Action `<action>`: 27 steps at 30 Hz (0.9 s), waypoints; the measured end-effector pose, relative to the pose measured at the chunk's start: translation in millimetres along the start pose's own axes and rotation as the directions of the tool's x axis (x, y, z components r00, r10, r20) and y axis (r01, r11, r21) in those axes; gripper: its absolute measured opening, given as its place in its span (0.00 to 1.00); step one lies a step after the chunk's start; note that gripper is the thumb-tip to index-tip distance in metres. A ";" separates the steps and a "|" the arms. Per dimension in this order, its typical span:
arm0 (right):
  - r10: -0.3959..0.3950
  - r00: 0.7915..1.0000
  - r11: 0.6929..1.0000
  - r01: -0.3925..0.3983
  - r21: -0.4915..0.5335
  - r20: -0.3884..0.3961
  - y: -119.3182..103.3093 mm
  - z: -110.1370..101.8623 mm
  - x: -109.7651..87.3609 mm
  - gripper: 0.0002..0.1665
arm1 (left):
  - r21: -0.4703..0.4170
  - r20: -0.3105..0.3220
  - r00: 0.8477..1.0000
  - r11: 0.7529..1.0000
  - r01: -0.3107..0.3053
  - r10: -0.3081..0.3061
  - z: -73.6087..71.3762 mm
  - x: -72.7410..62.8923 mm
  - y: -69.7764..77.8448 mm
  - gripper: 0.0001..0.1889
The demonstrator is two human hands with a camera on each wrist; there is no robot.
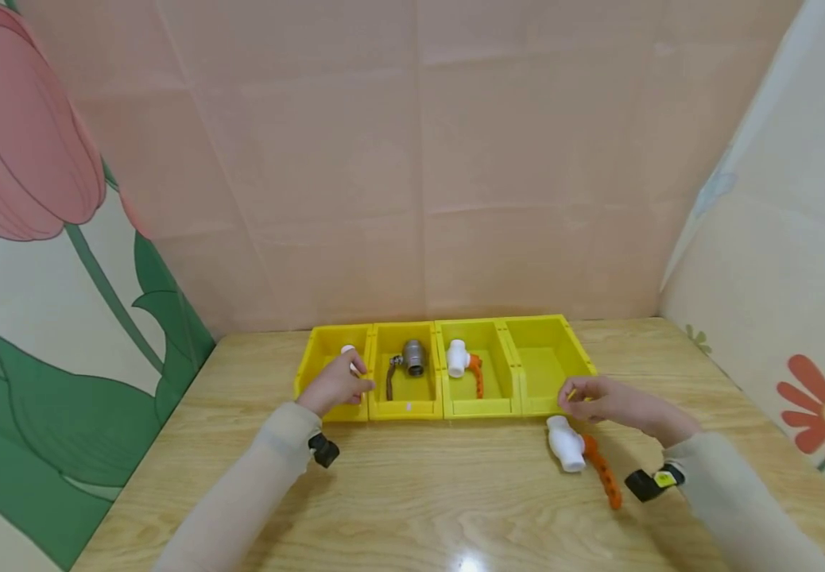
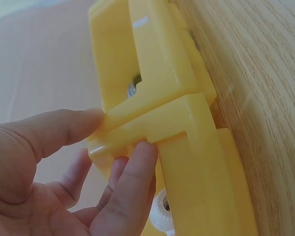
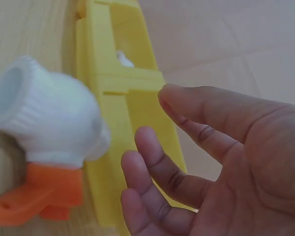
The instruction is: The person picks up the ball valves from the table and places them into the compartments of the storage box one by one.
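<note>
Thumb and fingertips of my left hand [image 1: 337,385] lie at either side of the double wall between the two leftmost yellow bins [image 2: 137,125], pinching it. Inside the leftmost bin, a white fitting [image 2: 161,212] shows partly behind the fingers. My right hand [image 1: 598,401] is held over the front of the rightmost bin [image 1: 551,369], fingers loosely bent, with nothing between thumb and fingertips in the right wrist view. On the table just below that hand lies a white ball valve [image 1: 566,445] with an orange handle [image 3: 49,189].
A metal ball valve [image 1: 413,357] with a lever lies in the second bin from the left. The third bin holds another white valve [image 1: 458,359] with an orange handle. Behind the row of bins rises a pink backdrop [image 1: 420,199]; the wooden table [image 1: 412,492] extends in front.
</note>
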State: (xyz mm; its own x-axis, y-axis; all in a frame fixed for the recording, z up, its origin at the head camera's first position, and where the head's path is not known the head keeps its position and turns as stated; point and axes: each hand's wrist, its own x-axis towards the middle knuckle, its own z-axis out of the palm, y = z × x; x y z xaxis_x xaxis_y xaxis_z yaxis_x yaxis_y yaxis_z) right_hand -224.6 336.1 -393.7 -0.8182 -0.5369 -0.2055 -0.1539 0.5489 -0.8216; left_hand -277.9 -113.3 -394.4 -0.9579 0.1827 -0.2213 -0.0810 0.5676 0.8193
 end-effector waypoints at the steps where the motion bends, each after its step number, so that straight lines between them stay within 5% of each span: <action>1: -0.016 1.000 1.000 0.016 -0.011 -0.002 3.1 1.7 -1.2 0.15 | 0.001 -0.001 1.000 1.000 0.000 0.000 -0.1 -0.2 0.2 0.14; 6: -0.072 0.997 0.997 0.071 0.027 0.036 14.5 7.6 -6.4 0.12 | 0.008 0.001 1.000 1.000 -0.002 0.002 -0.4 -1.2 0.8 0.14; 11: -0.045 0.995 0.998 0.041 0.050 0.093 16.1 10.0 -9.4 0.15 | 0.005 0.004 1.000 1.000 -0.005 0.005 0.1 -2.1 0.5 0.14; 27: -0.081 0.994 0.996 0.079 0.031 0.077 20.0 23.6 -7.8 0.19 | 0.017 0.012 1.000 1.000 0.024 -0.024 -0.2 -0.3 0.7 0.14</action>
State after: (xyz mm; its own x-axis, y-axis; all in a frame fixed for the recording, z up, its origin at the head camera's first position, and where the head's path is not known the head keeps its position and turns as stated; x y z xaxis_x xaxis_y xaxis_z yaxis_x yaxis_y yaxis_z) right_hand -208.2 336.1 -421.1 -0.7577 -0.6277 -0.1784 -0.2012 0.4848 -0.8512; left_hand -277.7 -113.1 -393.6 -0.9522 0.1789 -0.2476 -0.0991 0.5857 0.8044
